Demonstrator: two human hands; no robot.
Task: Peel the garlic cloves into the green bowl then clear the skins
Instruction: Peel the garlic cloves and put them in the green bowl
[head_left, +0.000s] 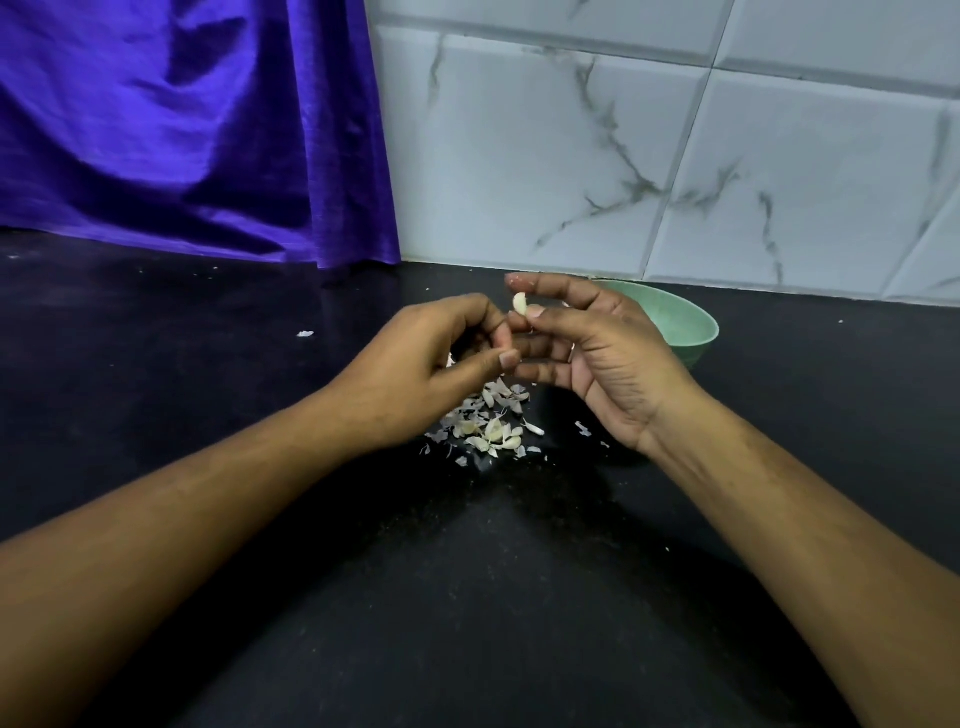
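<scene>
A purple cloth (182, 130) hung at the far left, its hem down on the black desk (467, 597). The left hand (436, 358) was raised above the desk with its back to the camera, fingers curled in and thumb tip reaching toward the other hand. It was probably there to pick at skin, though whether it pinched a scrap could not be told. Under both hands lay the skins (488, 426), a loose heap on the desk, likely because the peeling was done right over that spot so the waste fell in one place for clearing later. Just right of the left fingers, the clove (519, 303) was held up, pale and seemingly bare, nipped between the thumb and fingers of the right hand (597, 353). That hand's palm was turned left, its forefinger stretched out above the clove. Behind it sat the bowl (691, 322), partly hidden, near the tiled wall (675, 156), close enough for an easy drop.
</scene>
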